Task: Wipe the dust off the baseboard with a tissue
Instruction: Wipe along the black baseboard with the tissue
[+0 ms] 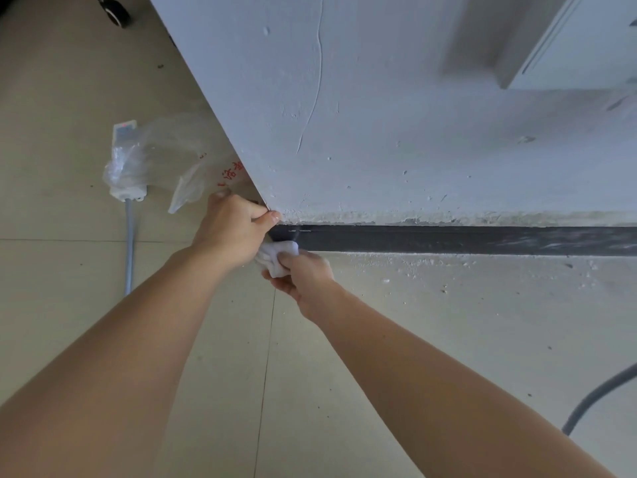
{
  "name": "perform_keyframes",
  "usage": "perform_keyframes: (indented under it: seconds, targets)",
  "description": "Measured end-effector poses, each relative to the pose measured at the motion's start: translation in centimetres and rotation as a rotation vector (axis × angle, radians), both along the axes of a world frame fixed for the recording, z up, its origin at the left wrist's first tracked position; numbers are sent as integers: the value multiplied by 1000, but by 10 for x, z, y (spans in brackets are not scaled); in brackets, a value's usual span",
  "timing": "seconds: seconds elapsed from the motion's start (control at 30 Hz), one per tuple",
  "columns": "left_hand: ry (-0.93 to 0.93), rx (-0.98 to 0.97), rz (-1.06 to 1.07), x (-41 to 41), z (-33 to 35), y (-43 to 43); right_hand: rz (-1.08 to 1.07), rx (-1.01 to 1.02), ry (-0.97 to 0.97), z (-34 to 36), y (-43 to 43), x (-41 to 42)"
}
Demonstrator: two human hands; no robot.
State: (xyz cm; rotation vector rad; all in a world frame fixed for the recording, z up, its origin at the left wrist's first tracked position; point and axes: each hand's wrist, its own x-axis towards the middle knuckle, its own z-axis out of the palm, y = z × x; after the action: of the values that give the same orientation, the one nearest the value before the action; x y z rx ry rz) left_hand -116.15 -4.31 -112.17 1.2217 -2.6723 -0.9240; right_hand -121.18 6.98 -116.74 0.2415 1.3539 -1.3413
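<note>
Tissue [277,257], bunched into a white wad, sits pressed against the left end of the dark baseboard [448,240], right at the wall's outer corner. The right hand [303,274] has its grip clenched around the wad; the left hand [234,229] rests curled against the corner of the wall [379,132], grasping nothing that shows. Soft, light and easily torn, the tissue probably wants a full-fingered hold on its bulk with gentle pressure. Pale dust streaks the baseboard further right, and grit lies on the floor [448,322] below. A plastic bag [165,157] lies well left.
</note>
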Motion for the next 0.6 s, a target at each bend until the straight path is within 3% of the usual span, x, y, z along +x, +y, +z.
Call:
perform_keyframes:
  seconds: [0.2, 0.33, 0.47, 0.6]
  targets:
    - [-49, -21, -13, 1, -1, -5, 200, -210, 238, 17, -19, 12]
    - [-55, -59, -55, 2, -1, -9, 315, -60, 135, 4, -9, 16]
    - [-67, -81, -60, 2, 2, -4, -193, -86, -172, -12, -2, 1]
    - [-49, -52, -34, 1, 4, -1, -398, -237, -311, 0, 7, -1]
